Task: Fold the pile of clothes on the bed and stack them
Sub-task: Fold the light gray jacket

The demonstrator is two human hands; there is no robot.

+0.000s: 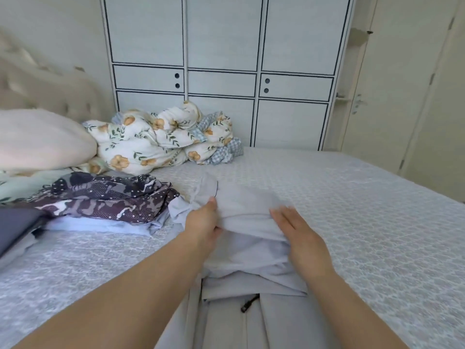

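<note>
Left hand [205, 222] pinches grey garment [241, 197] edge; right hand [299, 233] lies flat, fingers spread; garment's long axis runs away from the grip.

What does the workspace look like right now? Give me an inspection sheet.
Surface: bed, pale patterned cover.
Job's things: light grey garment partly folded in front of the person; patterned and pale clothes pile to its left.
Clutter: floral duvet bunched at the far edge; pink pillow.
Hands: left hand grips the garment's edge; right hand lies flat on it.
Cables: nothing seen.
Surroundings: white wardrobe, door on the right.
</note>
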